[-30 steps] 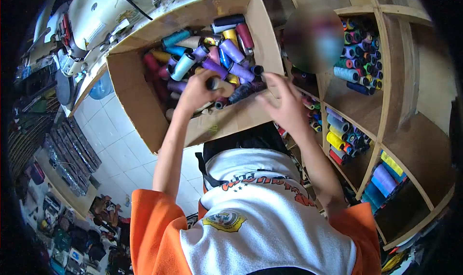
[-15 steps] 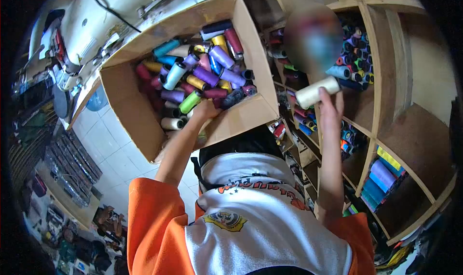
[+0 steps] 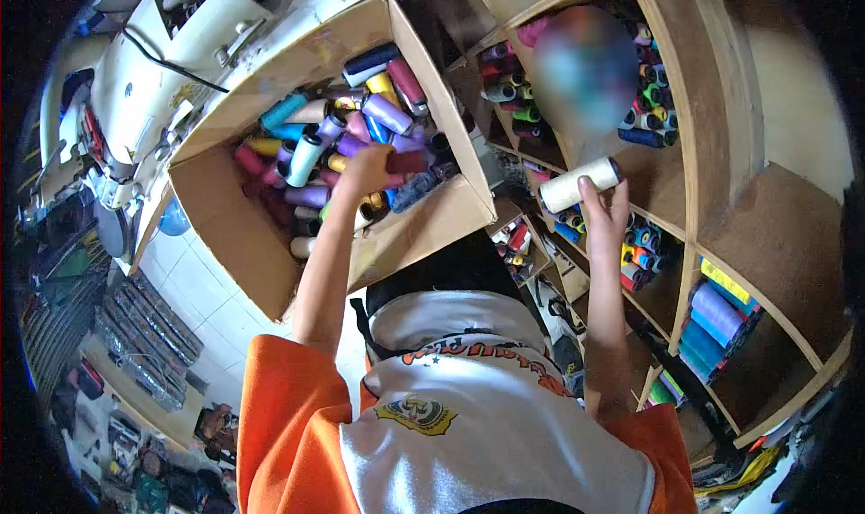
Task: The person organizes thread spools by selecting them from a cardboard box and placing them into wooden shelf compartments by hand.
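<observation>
A cardboard box [image 3: 230, 244] full of thread spools in many colours is in front of me. Inside it, my left hand [image 3: 368, 167] has its fingers against a dark red thread spool [image 3: 408, 162] and appears to grip it; the fingertips are partly hidden. Around that hand lie a light blue spool [image 3: 304, 160], a lilac spool [image 3: 387, 115] and a dark blue spool [image 3: 414, 192]. On the other side, my right hand [image 3: 605, 206] holds a cream thread spool [image 3: 577, 186] between thumb and fingers, tilted in front of the shelves.
Wooden shelves [image 3: 687, 154] stand at the right, with compartments of stacked spools. Blue and purple spools [image 3: 716, 320] fill part of a lower compartment. A white sewing machine [image 3: 167, 72] is at the upper left, beside the box. White floor tiles [image 3: 203, 275] show below it.
My left hand has moved deeper into the box, and the dark red spool has shifted with it. The right hand still holds the cream spool, now slightly lower and further left in view.
</observation>
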Available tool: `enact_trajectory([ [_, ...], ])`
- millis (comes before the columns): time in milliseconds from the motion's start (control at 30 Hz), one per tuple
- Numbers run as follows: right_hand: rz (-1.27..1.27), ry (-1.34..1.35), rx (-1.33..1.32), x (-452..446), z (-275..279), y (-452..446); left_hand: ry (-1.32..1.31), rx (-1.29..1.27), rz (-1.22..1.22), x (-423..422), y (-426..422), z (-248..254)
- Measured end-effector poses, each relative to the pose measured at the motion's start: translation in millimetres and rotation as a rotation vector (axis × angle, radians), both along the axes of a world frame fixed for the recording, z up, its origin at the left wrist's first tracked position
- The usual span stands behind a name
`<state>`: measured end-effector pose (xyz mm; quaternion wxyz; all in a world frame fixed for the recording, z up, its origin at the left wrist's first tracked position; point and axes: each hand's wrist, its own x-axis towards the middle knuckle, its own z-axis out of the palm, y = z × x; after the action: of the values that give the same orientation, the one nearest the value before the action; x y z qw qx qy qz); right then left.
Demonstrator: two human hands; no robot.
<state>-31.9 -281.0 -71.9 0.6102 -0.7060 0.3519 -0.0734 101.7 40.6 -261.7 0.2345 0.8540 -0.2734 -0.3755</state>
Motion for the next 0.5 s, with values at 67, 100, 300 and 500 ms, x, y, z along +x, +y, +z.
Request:
enact_trajectory([
  [67,0.003,-0.035,0.046,-1.0,1.4,3.9,-0.473,0.295,-0.047,-14.6,-32.7,-5.8],
  [100,0.045,-0.010,-0.016,-9.1,-6.8,-6.0,-0.521,0.272,-0.111,-14.8,-44.2,-19.2],
  [300,-0.086,0.002,-0.167,-20.1,-3.8,-32.3,-0.700,0.294,-0.363,-26.5,-60.7,-84.2],
  [500,0.001,0.287,-0.914,-1.3,-33.9,-69.5,-0.616,0.249,-0.389,-19.7,-54.0,-86.2],
])
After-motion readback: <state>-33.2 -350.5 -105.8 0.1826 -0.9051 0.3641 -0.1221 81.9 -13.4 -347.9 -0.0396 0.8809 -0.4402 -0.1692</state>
